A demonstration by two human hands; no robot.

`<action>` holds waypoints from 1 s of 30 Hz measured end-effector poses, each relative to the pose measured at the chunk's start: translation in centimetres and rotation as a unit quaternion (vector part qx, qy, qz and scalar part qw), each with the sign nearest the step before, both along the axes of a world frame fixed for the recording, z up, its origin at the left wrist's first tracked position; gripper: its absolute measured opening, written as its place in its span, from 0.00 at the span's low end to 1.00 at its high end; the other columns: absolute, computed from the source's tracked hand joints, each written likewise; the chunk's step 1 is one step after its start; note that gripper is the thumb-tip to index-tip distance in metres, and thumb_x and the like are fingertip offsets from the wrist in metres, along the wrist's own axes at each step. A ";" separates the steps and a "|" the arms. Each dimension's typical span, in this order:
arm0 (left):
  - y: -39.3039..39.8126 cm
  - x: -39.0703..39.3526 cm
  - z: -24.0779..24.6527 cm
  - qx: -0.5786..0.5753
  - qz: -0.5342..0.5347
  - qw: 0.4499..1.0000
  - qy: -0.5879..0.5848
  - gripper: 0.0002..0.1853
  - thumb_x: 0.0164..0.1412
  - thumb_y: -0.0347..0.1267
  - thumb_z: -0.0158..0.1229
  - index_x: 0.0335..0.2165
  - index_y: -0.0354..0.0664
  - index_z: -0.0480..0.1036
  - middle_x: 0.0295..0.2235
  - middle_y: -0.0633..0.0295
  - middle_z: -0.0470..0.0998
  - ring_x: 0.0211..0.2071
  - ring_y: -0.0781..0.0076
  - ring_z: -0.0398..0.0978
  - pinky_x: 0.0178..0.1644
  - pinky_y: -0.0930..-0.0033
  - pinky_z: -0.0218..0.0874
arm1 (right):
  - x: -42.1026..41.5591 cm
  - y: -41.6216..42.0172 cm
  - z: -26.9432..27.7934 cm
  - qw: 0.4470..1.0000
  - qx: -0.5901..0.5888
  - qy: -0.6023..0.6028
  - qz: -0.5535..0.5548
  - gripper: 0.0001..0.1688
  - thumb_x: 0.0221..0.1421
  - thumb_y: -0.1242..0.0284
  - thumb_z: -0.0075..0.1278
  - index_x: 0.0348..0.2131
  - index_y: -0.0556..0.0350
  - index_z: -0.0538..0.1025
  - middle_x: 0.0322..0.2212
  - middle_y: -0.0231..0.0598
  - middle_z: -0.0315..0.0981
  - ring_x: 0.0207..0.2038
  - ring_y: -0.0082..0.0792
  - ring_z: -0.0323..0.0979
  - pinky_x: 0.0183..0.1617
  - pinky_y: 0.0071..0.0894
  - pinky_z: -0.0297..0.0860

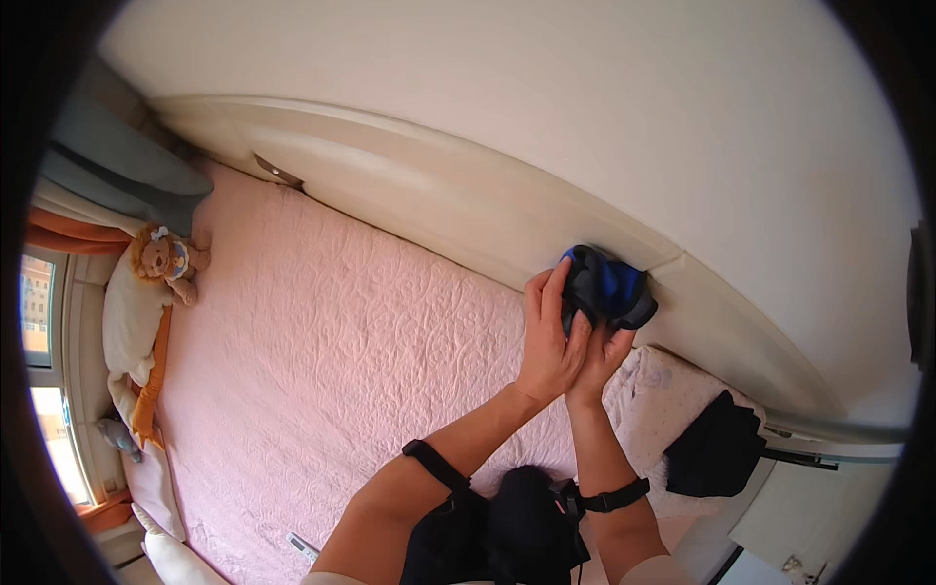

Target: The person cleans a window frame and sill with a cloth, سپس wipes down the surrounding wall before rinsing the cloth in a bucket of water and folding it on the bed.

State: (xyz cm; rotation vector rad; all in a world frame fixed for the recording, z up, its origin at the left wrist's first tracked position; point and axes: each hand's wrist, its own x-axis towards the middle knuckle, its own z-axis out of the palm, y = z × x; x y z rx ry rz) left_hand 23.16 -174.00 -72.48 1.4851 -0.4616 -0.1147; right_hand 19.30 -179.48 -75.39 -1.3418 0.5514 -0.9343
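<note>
Both of my hands are close together in front of me, holding a bundled piece of dark grey and blue fabric (621,285). My left hand (552,329) grips its left side, fingers reaching up along the cloth and the thumb at its lower edge. Under the lower side, my right hand (603,355) supports it, partly hidden by the cloth and the left hand. The bundle is in front of the cream headboard panel (453,197), above the edge of a pink quilted bedspread (351,329). Whether it touches the panel I cannot tell.
At right, folded black cloth (716,446) lies on a pale patterned pillow (643,395). A plush lion (164,256) rests on cushions (131,314) by the window (40,322). A white remote control (301,545) lies near the bed's lower edge. Grey curtain (131,175) hangs upper left.
</note>
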 end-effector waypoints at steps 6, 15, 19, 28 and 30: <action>2.8 5.3 0.6 0.036 0.092 0.994 -0.037 0.20 0.55 0.15 0.48 0.46 0.40 0.69 0.43 0.59 0.66 0.43 0.69 0.69 0.38 0.76 0.68 | 4.7 3.1 1.0 0.983 -0.172 0.061 -0.024 0.22 0.57 0.77 0.47 0.51 0.62 0.62 0.48 0.43 0.57 0.51 0.35 0.59 0.55 0.34 0.58; 7.6 13.1 -0.4 0.017 0.283 0.959 -0.022 0.13 0.57 0.20 0.51 0.42 0.35 0.70 0.37 0.58 0.68 0.37 0.68 0.68 0.39 0.71 0.63 | 12.4 7.1 3.1 0.951 -0.257 0.079 0.152 0.24 0.53 0.78 0.48 0.50 0.65 0.65 0.42 0.56 0.60 0.46 0.58 0.64 0.50 0.44 0.63; 4.5 7.9 -3.1 0.052 0.227 0.973 0.012 0.17 0.49 0.18 0.53 0.41 0.35 0.69 0.36 0.52 0.69 0.38 0.56 0.69 0.42 0.65 0.63 | 7.1 3.8 -0.4 0.932 -0.334 0.114 0.087 0.22 0.52 0.80 0.47 0.48 0.66 0.66 0.41 0.57 0.63 0.45 0.58 0.65 0.50 0.42 0.63; -0.2 3.4 -8.5 0.029 0.092 0.989 0.109 0.20 0.48 0.10 0.46 0.39 0.37 0.68 0.36 0.62 0.72 0.38 0.75 0.70 0.44 0.74 0.63 | 1.8 0.6 -6.9 0.975 -0.166 0.137 -0.046 0.35 0.52 0.82 0.46 0.57 0.68 0.51 0.52 0.54 0.54 0.54 0.46 0.58 0.58 0.39 0.57; 0.4 3.3 -8.2 -0.045 0.104 0.963 0.245 0.15 0.53 0.16 0.48 0.40 0.38 0.69 0.36 0.61 0.73 0.37 0.74 0.70 0.41 0.72 0.64 | 1.8 0.9 -6.3 0.990 -0.078 0.120 -0.007 0.37 0.49 0.83 0.49 0.56 0.69 0.52 0.51 0.55 0.56 0.52 0.48 0.60 0.55 0.37 0.61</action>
